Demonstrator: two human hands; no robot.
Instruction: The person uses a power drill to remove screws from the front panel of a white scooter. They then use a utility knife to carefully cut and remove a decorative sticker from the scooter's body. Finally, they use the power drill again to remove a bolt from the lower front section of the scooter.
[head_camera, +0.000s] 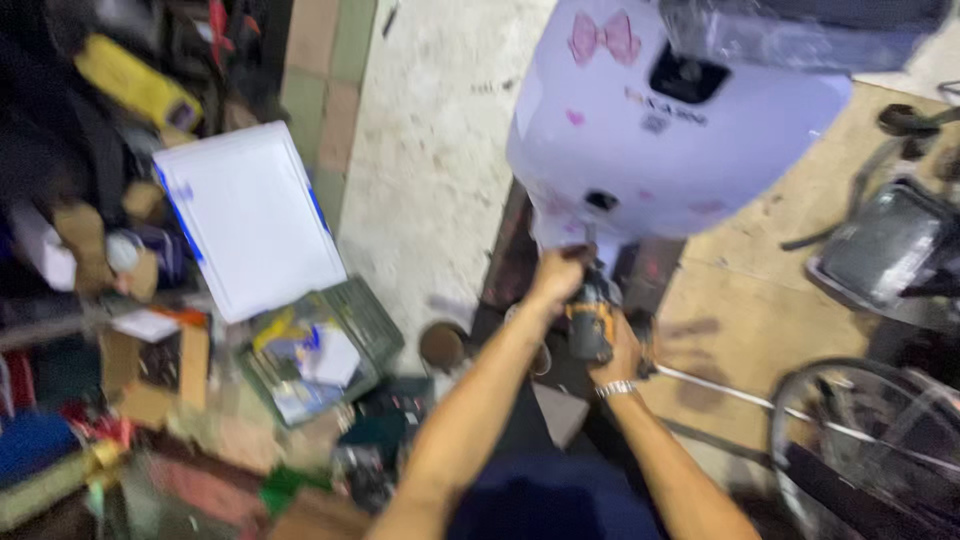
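Left hand (558, 275): I grip the drill's (590, 320) front, against the white scooter panel (660, 150).
Right hand (622, 352): I clasp its handle.

Grey-and-yellow power tool (590, 322), upright, tip against white scooter body panel (660, 130).
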